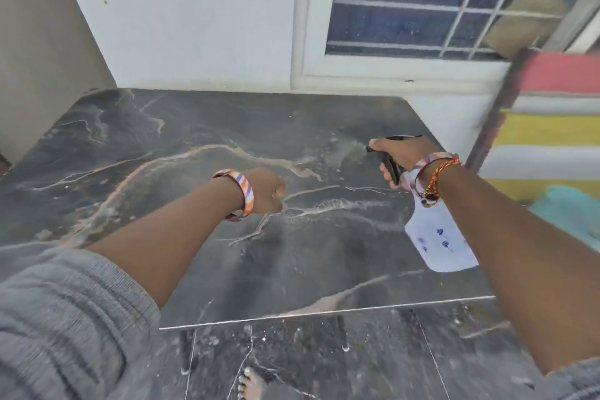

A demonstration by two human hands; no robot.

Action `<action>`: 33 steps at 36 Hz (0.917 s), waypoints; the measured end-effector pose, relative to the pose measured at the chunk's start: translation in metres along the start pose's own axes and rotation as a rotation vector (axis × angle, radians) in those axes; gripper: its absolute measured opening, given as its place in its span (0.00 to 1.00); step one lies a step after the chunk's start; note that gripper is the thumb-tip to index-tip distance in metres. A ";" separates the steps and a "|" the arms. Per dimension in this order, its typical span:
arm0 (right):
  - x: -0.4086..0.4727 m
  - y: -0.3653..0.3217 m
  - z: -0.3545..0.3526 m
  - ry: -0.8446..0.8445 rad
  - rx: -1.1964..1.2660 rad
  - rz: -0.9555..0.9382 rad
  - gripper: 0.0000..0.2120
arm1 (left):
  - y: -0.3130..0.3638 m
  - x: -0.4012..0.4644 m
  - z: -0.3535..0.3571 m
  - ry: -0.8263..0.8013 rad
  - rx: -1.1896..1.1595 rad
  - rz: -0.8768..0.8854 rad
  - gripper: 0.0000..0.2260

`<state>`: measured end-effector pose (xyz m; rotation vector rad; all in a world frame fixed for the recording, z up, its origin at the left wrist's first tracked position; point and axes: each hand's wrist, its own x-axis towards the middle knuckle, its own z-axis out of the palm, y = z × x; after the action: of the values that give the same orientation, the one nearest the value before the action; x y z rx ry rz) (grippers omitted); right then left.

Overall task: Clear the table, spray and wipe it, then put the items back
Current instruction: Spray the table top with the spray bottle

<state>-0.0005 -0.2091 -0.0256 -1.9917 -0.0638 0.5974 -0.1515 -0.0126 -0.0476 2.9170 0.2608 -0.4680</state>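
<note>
Standing nearest, below both hands, a bare foot (250, 384) rests on the dark veined floor (373, 360); grey sleeves (65, 318) cover the upper arms at the lower corners; both forearms reach forward over the table (156, 140), whose pale near edge runs under them. The left hand (268, 191) hangs over the middle of the tabletop with its fingers curled into a loose fist, and it has hold of nothing that shows; a striped orange, white and purple bangle (242, 195) circles its wrist. The right hand (394, 157), further out and to the right of the left one, wraps its fingers round the black trigger head of a spray bottle (438, 237); the bottle's white body with small blue marks hangs back under the wrist, toward the person, while the nozzle points away to the left of the hand; a faint pale mist or wet patch lies on the stone just beyond the nozzle, though blur makes it hard to tell which. A red and yellow thread band (438, 177) and a second bangle sit on the right wrist. Right of the right hand, blurred, lies striped cloth (552, 127) in red, white and yellow, with something turquoise (571, 214) nearer; beyond both hands rise a white wall (194, 16) and a barred window (422, 0).
</note>
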 end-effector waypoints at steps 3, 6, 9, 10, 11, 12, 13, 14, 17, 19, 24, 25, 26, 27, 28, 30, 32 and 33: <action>-0.026 0.027 -0.030 0.095 0.011 -0.002 0.17 | 0.030 -0.010 0.010 -0.002 0.018 0.071 0.17; -0.054 0.049 -0.056 0.137 0.087 0.089 0.16 | 0.052 -0.019 0.020 -0.023 0.025 0.127 0.17; -0.081 0.066 -0.075 0.132 0.162 0.212 0.16 | 0.067 -0.030 0.025 -0.047 0.033 0.165 0.18; -0.088 0.072 -0.079 0.143 0.161 0.229 0.16 | 0.070 -0.032 0.026 -0.045 0.041 0.179 0.18; -0.093 0.079 -0.083 0.157 0.174 0.230 0.17 | 0.072 -0.034 0.028 -0.044 0.048 0.191 0.18; -0.098 0.085 -0.087 0.174 0.181 0.221 0.16 | 0.073 -0.037 0.029 -0.047 0.052 0.198 0.18; -0.102 0.092 -0.089 0.200 0.187 0.205 0.14 | 0.074 -0.039 0.030 -0.050 0.059 0.204 0.18; -0.106 0.099 -0.091 0.230 0.188 0.187 0.11 | 0.073 -0.041 0.031 -0.051 0.069 0.211 0.19; -0.117 0.117 -0.089 0.285 0.165 0.182 0.12 | 0.068 -0.046 0.036 -0.049 0.099 0.221 0.18; -0.120 0.126 -0.082 0.300 0.151 0.194 0.17 | 0.060 -0.051 0.040 -0.048 0.118 0.225 0.16; -0.134 0.116 -0.043 0.186 0.221 0.238 0.15 | 0.031 -0.066 0.046 -0.084 0.152 0.207 0.17; -0.138 0.110 -0.030 0.134 0.239 0.251 0.14 | 0.023 -0.070 0.046 -0.090 0.149 0.196 0.16; -0.141 0.104 -0.017 0.086 0.244 0.251 0.13 | 0.015 -0.075 0.045 -0.094 0.145 0.182 0.16; -0.143 0.098 -0.002 0.046 0.246 0.241 0.12 | 0.005 -0.079 0.043 -0.096 0.146 0.166 0.16; -0.146 0.092 0.013 0.019 0.242 0.232 0.12 | -0.005 -0.084 0.041 -0.096 0.147 0.147 0.16; -0.149 0.079 0.046 -0.002 0.228 0.203 0.13 | -0.028 -0.094 0.037 -0.119 0.153 0.099 0.16; -0.151 0.067 0.080 0.017 0.212 0.152 0.13 | -0.053 -0.107 0.033 -0.152 0.154 0.041 0.16; -0.152 0.061 0.096 0.027 0.217 0.131 0.14 | -0.067 -0.114 0.031 -0.158 0.157 0.009 0.16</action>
<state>-0.1875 -0.2048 -0.0543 -1.8020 0.1431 0.6337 -0.2801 0.0301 -0.0492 3.0077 0.1963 -0.7457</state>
